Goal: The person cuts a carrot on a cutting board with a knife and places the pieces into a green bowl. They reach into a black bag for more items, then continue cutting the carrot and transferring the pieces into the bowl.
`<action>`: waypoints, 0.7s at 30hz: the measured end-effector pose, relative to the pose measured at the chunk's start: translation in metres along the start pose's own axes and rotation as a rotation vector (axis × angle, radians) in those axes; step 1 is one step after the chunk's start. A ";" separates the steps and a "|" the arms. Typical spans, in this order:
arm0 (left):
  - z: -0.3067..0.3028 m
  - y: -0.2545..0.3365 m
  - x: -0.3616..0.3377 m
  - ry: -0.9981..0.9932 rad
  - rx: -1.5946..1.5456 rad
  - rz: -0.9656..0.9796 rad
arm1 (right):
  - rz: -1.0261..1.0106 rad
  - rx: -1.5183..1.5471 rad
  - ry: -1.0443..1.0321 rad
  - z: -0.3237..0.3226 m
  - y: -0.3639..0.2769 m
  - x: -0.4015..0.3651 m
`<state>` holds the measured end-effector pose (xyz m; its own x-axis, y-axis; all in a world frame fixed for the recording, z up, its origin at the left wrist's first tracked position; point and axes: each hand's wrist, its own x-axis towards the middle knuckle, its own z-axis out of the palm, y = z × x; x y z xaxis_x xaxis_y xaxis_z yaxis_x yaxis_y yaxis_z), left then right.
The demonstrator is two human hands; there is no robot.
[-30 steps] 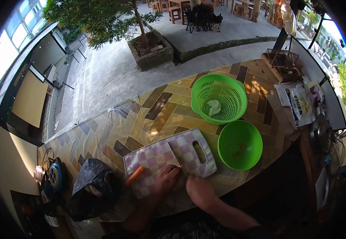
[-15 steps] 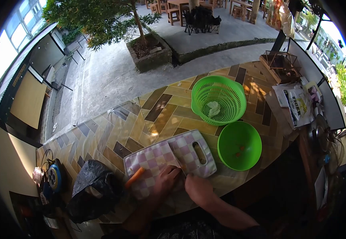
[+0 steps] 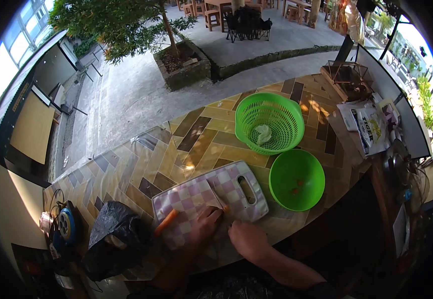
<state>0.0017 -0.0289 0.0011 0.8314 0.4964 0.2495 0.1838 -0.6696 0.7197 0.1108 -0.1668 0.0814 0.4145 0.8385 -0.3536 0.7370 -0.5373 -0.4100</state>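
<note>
A checkered pink-and-white cutting board [image 3: 181,199] lies on the table before me. My right hand [image 3: 249,239] is closed around the handle of a knife [image 3: 216,192], whose blade points away over the board. Curled fingers of my left hand [image 3: 206,223] press down on the board just left of the blade. At their tips shows a small orange carrot piece [image 3: 226,208], mostly hidden by fingers and knife. Another carrot [image 3: 166,222] rests across the board's left side, near my left wrist.
Beyond the board's right end stand a green bowl [image 3: 312,187] with a few orange pieces and a green colander [image 3: 246,119] holding something pale. A black plastic bag [image 3: 111,224] sits to the left, beside a blue cord reel [image 3: 67,223]. Packets [image 3: 368,129] lie far right.
My right hand and the knife have shifted slightly, and more of the orange piece shows by the blade. The whole view has moved a little. The other carrot stays in place.
</note>
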 end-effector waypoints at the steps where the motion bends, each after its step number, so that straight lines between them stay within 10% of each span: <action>1: 0.001 0.001 0.000 0.010 0.000 -0.001 | -0.014 0.013 -0.026 -0.007 0.000 -0.007; 21: 0.004 -0.001 -0.003 0.054 0.006 0.025 | 0.019 -0.036 0.000 0.024 0.004 0.016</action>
<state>0.0013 -0.0314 -0.0028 0.8062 0.5085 0.3024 0.1662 -0.6852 0.7091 0.1079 -0.1579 0.0535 0.4288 0.8279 -0.3616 0.7475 -0.5499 -0.3726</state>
